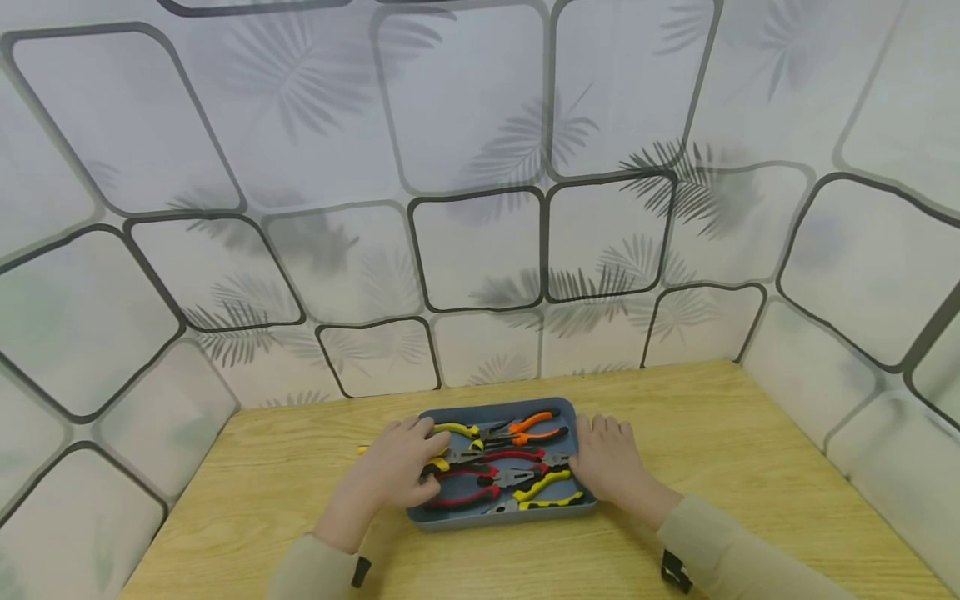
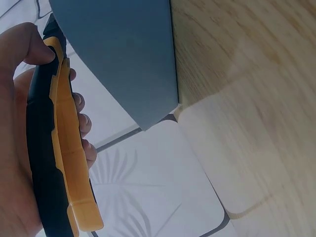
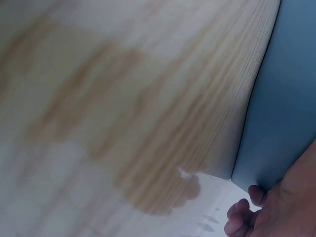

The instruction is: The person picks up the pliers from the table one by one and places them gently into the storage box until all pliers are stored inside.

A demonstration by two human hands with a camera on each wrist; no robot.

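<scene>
My left hand (image 1: pixel 401 462) is at the left side of a shallow blue-grey tray (image 1: pixel 495 522). It grips a pair of pliers (image 2: pixel 74 153) by black and yellow handles, which lie close together in the left wrist view. Over the tray's right rim rests my right hand (image 1: pixel 609 458), holding that side, with curled fingertips showing past the outer wall in the right wrist view. Inside the tray lie orange-handled pliers (image 1: pixel 536 427), red-handled pliers (image 1: pixel 513 477) and yellow-handled pliers (image 1: pixel 551 492). Another yellow handle (image 1: pixel 457 428) shows at the back left, partly behind my left fingers.
The tray stands on a light wood-grain table (image 1: pixel 675 417). Pale curtain-like walls (image 1: pixel 480 250) with dark rounded squares and leaf prints rise behind the table and along both sides. Table surface extends to the left, right and front of the tray.
</scene>
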